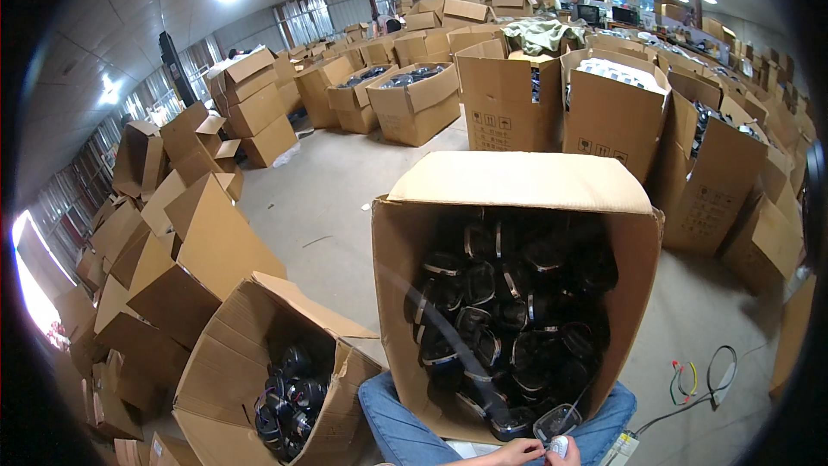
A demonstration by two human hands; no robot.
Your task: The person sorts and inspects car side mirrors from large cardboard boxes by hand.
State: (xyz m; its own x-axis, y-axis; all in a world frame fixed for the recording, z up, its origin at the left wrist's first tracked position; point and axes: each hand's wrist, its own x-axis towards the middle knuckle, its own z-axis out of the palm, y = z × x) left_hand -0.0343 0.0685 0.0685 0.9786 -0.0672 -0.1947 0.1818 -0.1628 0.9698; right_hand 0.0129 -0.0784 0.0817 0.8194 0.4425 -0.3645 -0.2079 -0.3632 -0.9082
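Both hands are sitting low at the bottom edge, right of centre. Left hand point(521, 450) is extending in from the left, back partly showing, fingers bending and pointing right. Left forearm point(483, 459) is lying nearly level, mostly being cut off by the frame. Right hand point(570, 455) is resting just beside it, fingers curling in a grip; wrist is falling out of view. Fingertips are nearly meeting, contact unclear. Left knee point(385, 414) and right knee point(617, 410), both in blue jeans, are spreading wide, flanking the hands.
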